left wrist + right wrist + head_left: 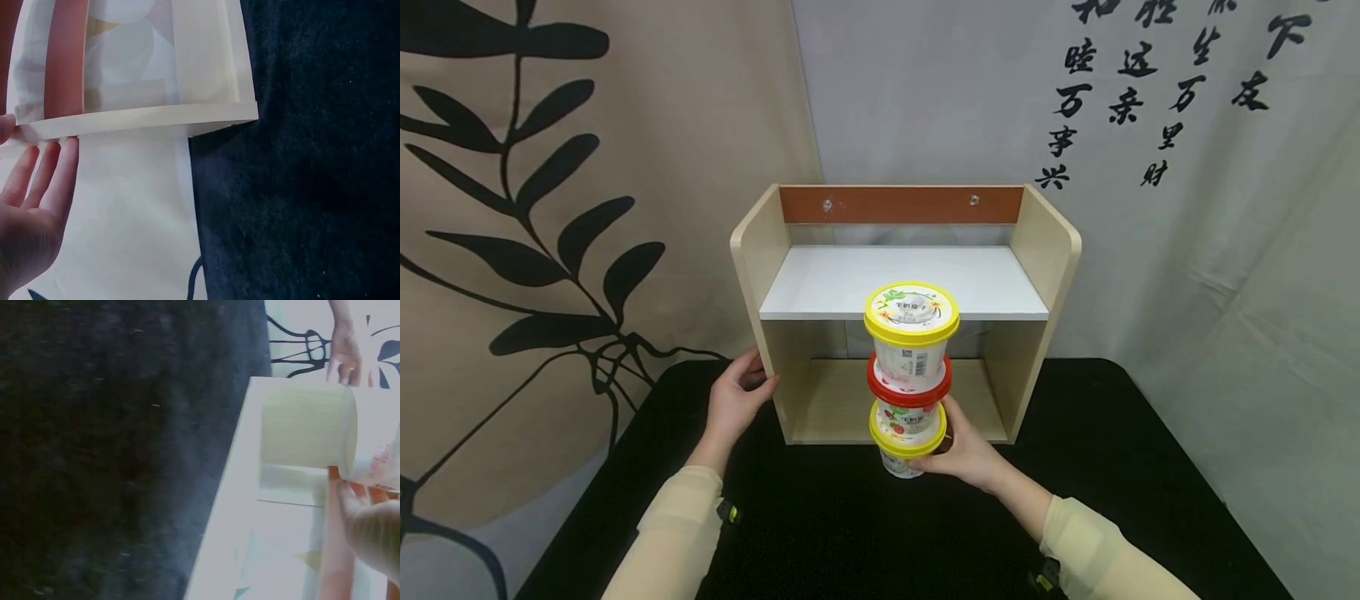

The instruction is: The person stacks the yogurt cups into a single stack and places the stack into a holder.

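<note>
A stack of lidded paper tubs stands in front of a small wooden shelf in the head view. The top tub has a yellow lid, the middle tub a red one, and the bottom tub a yellow one. My right hand grips the bottom tub from the right, thumb in front. In the right wrist view that white tub appears raised off the table. My left hand holds the shelf's left side panel, thumb and fingers on opposite faces.
The shelf has a white upper board, a pale bottom board and a brown back rail. It stands on a black cloth-covered table. Printed curtains hang behind and beside the table.
</note>
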`<state>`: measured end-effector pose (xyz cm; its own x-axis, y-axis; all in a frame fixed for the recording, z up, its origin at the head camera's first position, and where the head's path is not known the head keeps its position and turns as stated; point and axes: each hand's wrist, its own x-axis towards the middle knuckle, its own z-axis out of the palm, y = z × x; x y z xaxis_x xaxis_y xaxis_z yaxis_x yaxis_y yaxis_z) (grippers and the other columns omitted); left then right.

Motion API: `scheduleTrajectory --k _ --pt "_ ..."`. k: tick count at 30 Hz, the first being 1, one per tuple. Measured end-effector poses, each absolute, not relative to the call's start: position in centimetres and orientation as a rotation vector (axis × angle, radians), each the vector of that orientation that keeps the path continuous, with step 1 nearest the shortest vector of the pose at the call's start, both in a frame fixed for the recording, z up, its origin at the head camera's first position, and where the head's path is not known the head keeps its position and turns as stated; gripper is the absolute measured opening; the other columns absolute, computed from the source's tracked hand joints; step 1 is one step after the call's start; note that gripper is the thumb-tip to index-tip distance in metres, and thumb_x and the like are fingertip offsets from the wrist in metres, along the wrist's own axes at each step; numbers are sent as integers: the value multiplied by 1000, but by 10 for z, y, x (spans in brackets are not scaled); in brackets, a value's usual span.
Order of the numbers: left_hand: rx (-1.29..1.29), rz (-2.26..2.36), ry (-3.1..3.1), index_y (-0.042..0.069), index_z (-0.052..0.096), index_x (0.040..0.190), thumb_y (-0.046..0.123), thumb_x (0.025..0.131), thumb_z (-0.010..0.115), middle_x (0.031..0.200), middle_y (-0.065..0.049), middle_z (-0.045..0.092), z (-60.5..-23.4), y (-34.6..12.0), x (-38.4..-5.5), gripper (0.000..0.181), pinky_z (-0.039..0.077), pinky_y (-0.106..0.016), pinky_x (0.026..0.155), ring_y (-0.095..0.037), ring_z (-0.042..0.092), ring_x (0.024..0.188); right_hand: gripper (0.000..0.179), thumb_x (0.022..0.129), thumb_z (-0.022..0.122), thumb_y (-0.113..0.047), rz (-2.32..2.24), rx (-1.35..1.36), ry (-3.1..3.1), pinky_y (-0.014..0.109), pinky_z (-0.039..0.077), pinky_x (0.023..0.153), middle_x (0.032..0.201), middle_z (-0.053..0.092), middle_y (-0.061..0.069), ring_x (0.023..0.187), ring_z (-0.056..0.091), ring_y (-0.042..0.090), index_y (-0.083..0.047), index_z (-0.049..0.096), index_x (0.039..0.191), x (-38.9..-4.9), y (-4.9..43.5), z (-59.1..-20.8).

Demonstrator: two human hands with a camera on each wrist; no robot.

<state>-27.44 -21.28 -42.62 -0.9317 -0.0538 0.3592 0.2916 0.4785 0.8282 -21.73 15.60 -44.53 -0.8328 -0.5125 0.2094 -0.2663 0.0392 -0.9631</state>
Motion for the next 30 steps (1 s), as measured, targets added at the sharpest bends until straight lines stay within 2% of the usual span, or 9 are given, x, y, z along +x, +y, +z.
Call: scheduleTrajectory --k 10,19,30 --pt "-221 -1459 -2435 6 48 145 9 93 69 122 -23 62 -425 -216 -276 56 60 -28 72 -38 62 108 93 79 80 -5 -1919 -903 2151 55 43 103 141 43 14 129 46 36 -17 24 151 -219 155 -411" --pt "-209 -1463 -2459 8 46 146 8 93 68 122 -23 61 -422 -215 -274 57 60 -28 73 -38 62 109 91 81 81 -6 -1940 -922 2199 53 45 102 141 42 15 128 46 36 -14 23 150 -223 153 -380" --pt "-219 -1462 -2457 7 45 147 8 94 68 123 -24 61 -424 -216 -274 58 60 -28 72 -39 63 108 89 80 81 -4 -1936 -857 2335 50 47 100 140 44 10 125 49 33 -17 26 149 -232 155 -342"
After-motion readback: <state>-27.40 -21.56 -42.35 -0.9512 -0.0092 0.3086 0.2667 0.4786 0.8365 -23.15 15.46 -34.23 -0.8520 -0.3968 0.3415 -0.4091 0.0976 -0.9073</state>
